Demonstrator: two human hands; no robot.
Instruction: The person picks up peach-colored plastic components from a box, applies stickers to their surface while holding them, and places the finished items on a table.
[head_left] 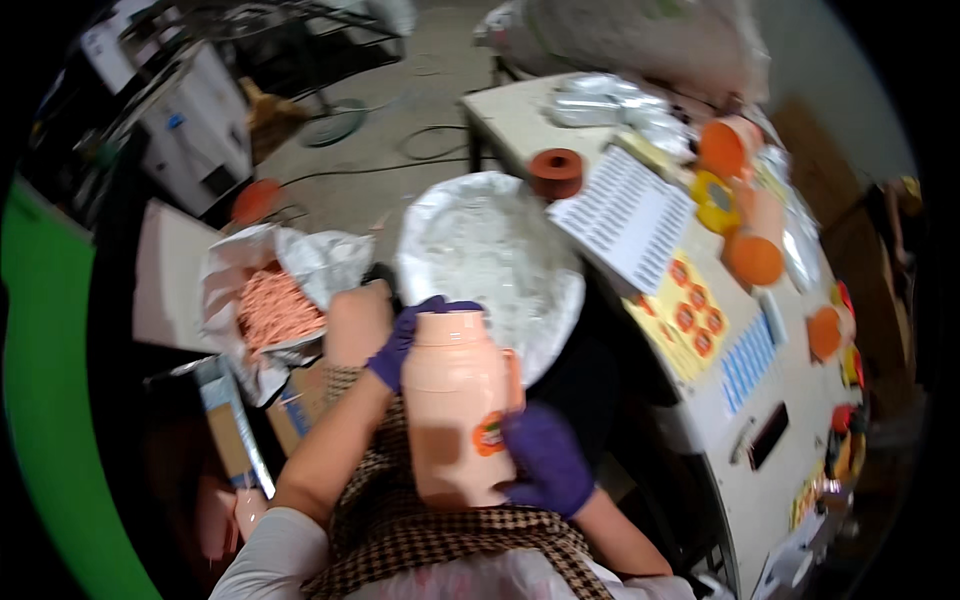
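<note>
A peach plastic thermos jug [450,400] with a side handle stands tilted over my lap, its neck pointing away from me. My left hand [405,335], in a purple glove, is closed around it by the neck at the upper left. A round orange sticker [489,434] sits on the jug's lower right side. Beside that sticker my right hand [548,458], also gloved in purple, touches the jug's right edge. Motion blurs its fingers, so their pose is unclear.
Ahead stands a white-lined round tub [492,270]. A lined box of peach pieces [275,310] is on the left. The table [690,425] at right bears a brown tape roll [556,172], a printed sheet [625,220], a yellow sticker sheet [690,318], a dark phone [768,437] and orange jug parts [753,257].
</note>
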